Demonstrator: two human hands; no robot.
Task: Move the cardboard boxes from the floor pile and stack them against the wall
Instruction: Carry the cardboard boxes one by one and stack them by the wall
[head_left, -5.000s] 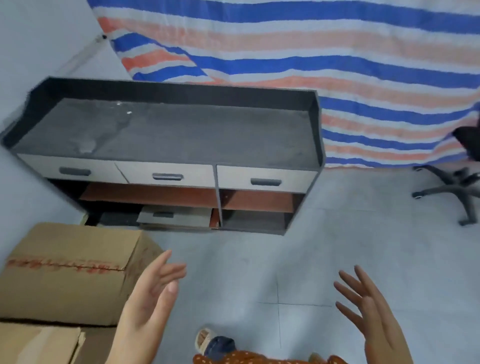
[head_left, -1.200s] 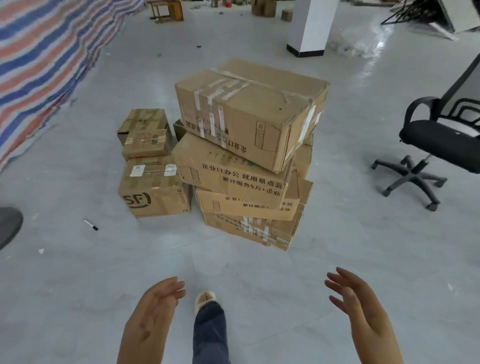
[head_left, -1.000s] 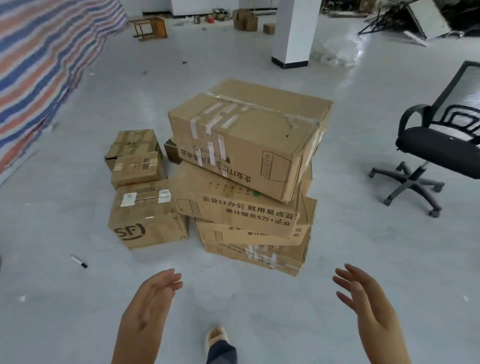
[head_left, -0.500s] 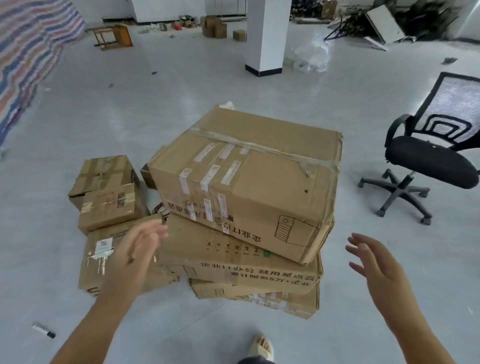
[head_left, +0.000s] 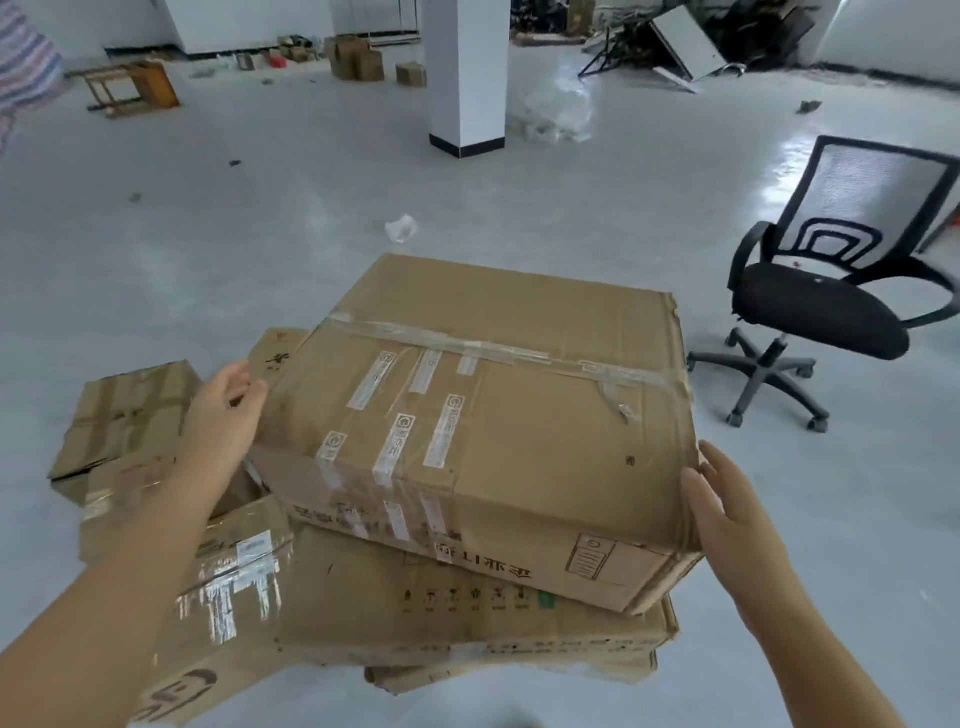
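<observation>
A large taped cardboard box (head_left: 498, 415) lies on top of the floor pile, resting on a flatter printed box (head_left: 467, 618) with more boxes under it. My left hand (head_left: 223, 421) lies flat against the large box's left side, fingers apart. My right hand (head_left: 722, 509) is open at the box's right front corner, touching or almost touching it. The box still rests on the pile. Smaller boxes stand to the left: a glossy taped one (head_left: 228, 603) under my left forearm and a worn one (head_left: 124, 415) behind it.
A black office chair (head_left: 821, 312) stands on wheels to the right of the pile. A white pillar (head_left: 467, 78) rises further back, with crumpled plastic beside it. A wooden stool (head_left: 130, 88), small boxes and scrap lie along the far wall. The grey floor is glossy.
I have turned from the cabinet and walked up to the pile. Both hands have risen and spread to the two sides of the top box.
</observation>
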